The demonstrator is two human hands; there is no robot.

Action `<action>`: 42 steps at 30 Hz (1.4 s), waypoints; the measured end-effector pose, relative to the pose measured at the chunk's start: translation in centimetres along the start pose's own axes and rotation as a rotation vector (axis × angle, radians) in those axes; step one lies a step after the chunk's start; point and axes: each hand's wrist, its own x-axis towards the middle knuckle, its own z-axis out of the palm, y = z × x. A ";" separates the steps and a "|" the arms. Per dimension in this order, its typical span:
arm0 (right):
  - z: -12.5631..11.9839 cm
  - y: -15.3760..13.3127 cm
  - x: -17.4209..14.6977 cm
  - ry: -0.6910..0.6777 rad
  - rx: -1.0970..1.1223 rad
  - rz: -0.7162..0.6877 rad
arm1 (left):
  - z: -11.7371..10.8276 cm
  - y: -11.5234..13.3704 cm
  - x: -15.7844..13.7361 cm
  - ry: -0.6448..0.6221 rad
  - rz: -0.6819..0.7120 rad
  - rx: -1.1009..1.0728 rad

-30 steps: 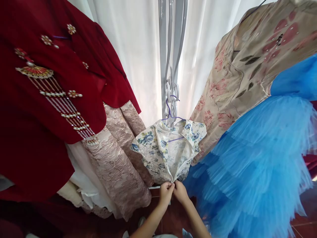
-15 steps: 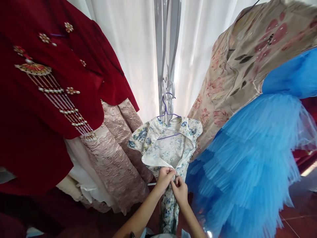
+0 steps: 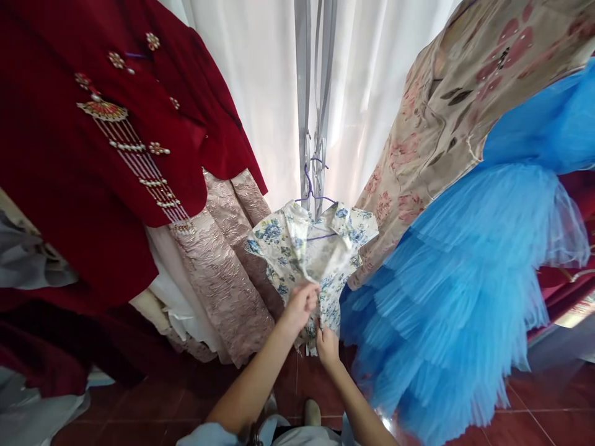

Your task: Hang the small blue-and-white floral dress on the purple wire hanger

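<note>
Left hand (image 3: 303,305) fingers pinched on floral dress (image 3: 283,238) front edge, right hand (image 3: 328,347) at five o'clock, fingers gripping its hem, blue tulle skirt (image 3: 458,291) at three o'clock

Bright daylight glows through the white curtain (image 3: 260,93), backlighting the scene; the red floor tiles (image 3: 548,421) catch glare at lower right. Wide-angle distortion bends the edges, and the blue tulle dress (image 3: 465,279) looks slightly soft
</note>
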 end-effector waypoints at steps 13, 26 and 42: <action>-0.6 -1.7 5.0 -0.118 -0.105 0.043 | 9.2 16.8 2.2 -0.157 0.268 -0.075; -9.7 -9.9 11.0 0.177 0.666 -0.261 | 4.5 18.7 5.7 -0.085 1.273 1.432; -20.6 -21.6 17.4 0.385 0.880 -0.497 | 4.7 19.8 8.7 -0.458 1.228 1.546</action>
